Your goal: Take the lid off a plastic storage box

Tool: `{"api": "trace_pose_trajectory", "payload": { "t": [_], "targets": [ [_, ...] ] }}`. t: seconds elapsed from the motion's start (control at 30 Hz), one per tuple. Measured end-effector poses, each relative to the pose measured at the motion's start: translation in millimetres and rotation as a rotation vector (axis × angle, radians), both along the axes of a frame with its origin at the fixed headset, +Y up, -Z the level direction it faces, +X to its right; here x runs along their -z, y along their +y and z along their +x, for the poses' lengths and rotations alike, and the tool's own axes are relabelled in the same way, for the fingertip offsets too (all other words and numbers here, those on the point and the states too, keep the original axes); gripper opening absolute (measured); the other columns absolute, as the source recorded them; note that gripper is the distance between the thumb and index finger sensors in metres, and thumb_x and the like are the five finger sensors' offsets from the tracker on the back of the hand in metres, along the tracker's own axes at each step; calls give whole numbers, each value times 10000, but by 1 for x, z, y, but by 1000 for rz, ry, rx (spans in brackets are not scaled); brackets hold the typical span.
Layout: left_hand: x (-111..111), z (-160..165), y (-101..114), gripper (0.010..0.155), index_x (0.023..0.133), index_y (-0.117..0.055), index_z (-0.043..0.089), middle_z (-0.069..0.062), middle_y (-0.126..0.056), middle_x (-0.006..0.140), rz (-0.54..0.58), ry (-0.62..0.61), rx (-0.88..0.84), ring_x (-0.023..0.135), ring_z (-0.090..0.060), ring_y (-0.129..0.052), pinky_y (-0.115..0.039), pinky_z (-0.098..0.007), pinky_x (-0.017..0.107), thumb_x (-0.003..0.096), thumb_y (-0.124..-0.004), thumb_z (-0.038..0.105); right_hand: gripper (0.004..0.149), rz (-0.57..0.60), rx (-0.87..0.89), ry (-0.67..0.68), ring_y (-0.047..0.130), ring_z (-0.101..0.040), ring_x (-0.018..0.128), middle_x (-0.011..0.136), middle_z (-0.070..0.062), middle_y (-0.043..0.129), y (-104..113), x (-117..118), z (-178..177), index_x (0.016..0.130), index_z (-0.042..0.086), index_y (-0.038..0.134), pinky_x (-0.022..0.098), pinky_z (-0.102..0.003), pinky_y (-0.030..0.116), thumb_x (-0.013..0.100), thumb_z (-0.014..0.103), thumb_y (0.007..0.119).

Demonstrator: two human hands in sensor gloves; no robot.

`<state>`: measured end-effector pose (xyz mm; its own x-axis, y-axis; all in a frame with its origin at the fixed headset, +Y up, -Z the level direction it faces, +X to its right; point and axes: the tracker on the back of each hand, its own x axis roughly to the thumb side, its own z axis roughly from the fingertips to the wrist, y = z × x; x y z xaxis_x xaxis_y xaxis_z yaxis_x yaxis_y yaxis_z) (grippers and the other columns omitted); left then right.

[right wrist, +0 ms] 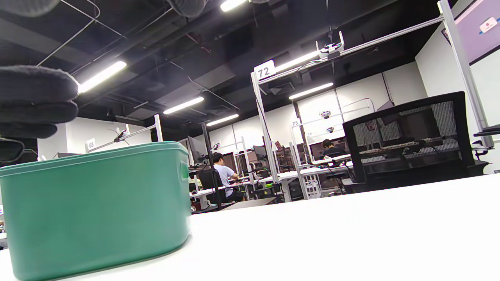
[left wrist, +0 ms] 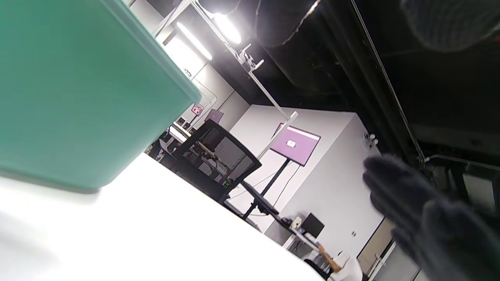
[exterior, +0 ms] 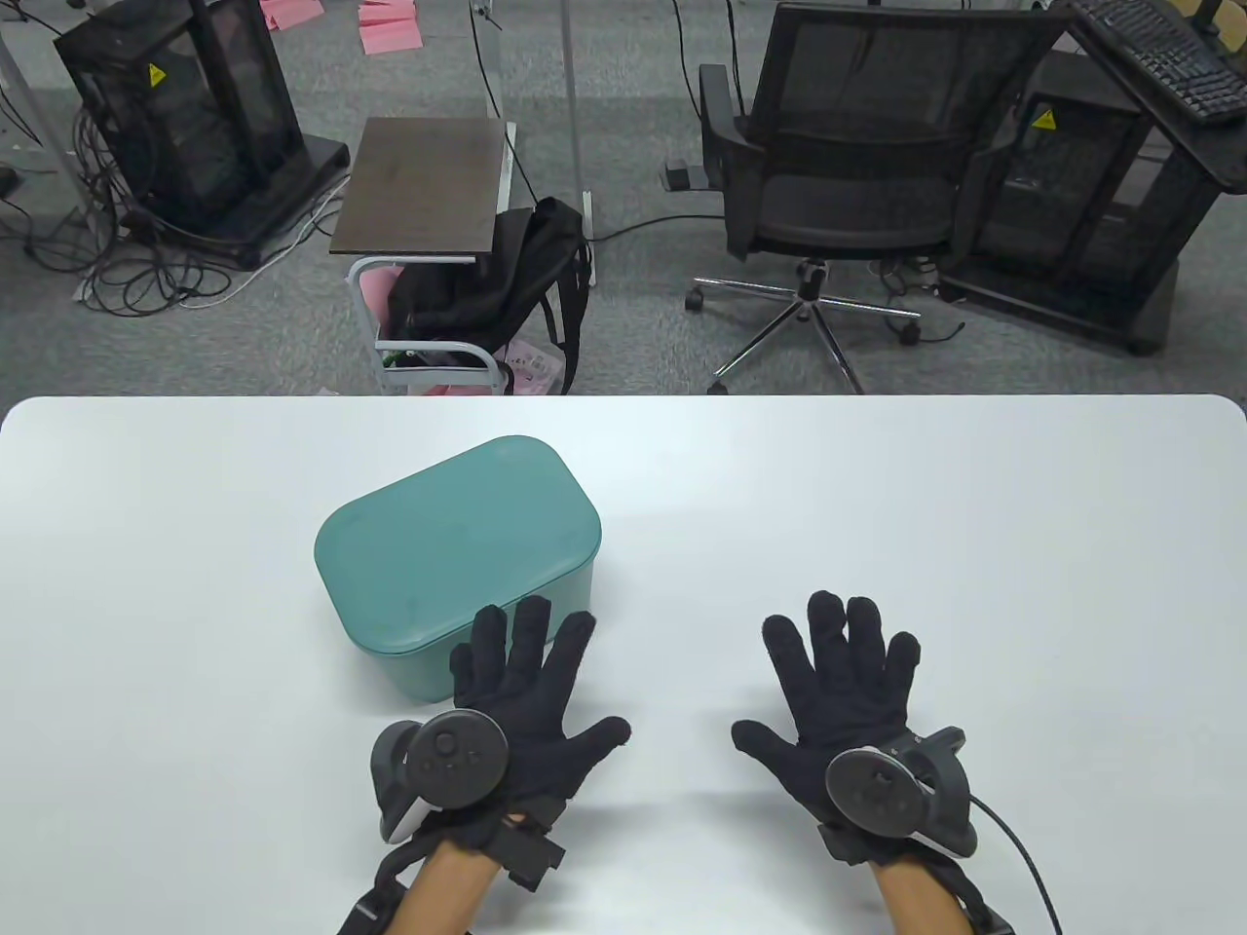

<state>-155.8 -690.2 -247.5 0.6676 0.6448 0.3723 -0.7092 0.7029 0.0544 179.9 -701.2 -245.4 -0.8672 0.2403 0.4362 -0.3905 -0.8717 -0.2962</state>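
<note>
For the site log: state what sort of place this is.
Probably a data-collection lab in an open office: numbered aluminium-frame stations, office chair, caged equipment racks behind the white table.

Teal plastic storage box (exterior: 458,575), rounded-rectangular, opaque, standing upright on the white table (exterior: 877,506), left of centre, turned at an angle to the table's edge. Lid (exterior: 453,541) same teal, flat-topped with rounded corners, seated on the box all round. Right wrist view shows a small rectangular handle recess (right wrist: 184,170) in one end wall, just under the rim.
</note>
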Motion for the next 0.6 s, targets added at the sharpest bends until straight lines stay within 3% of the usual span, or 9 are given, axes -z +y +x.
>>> {"api": "trace_pose_trajectory", "payload": {
  "t": [0.17, 0.3, 0.43, 0.6],
  "targets": [
    [10, -32, 24, 907, 1216, -439, 347, -114, -259, 1249, -43, 38, -233, 1093, -445, -120, -171, -676, 709, 472, -554, 853, 864, -5, -8, -7, 168, -495, 1072, 1221, -166, 194, 0, 1, 1, 1171, 292, 275, 639, -789, 227, 513, 811, 486],
    [8, -84, 31, 871, 1209, -461, 321, -118, -250, 1242, -20, 144, -486, 1085, -439, -101, -150, -668, 707, 493, -607, 793, 863, -5, -8, -11, 173, -495, 1072, 1221, -167, 199, 0, 1, 1, 1170, 293, 275, 642, -787, 229, 512, 810, 489],
    [4, -141, 14, 845, 1202, -461, 298, -134, -248, 1229, -15, 360, -616, 1077, -443, -107, -157, -662, 707, 512, -630, 755, 862, -8, -27, -17, 179, -495, 1073, 1222, -167, 201, -1, 1, 1, 1170, 291, 277, 642, -787, 231, 514, 809, 489],
    [6, -180, -22, 840, 1191, -472, 239, -153, -262, 1215, -152, 544, -669, 1064, -453, -125, -186, -655, 708, 529, -654, 724, 862, -19, -27, -20, 188, -496, 1073, 1222, -169, 208, -2, 2, -1, 1170, 290, 282, 642, -787, 236, 513, 808, 490]
  ]
}}
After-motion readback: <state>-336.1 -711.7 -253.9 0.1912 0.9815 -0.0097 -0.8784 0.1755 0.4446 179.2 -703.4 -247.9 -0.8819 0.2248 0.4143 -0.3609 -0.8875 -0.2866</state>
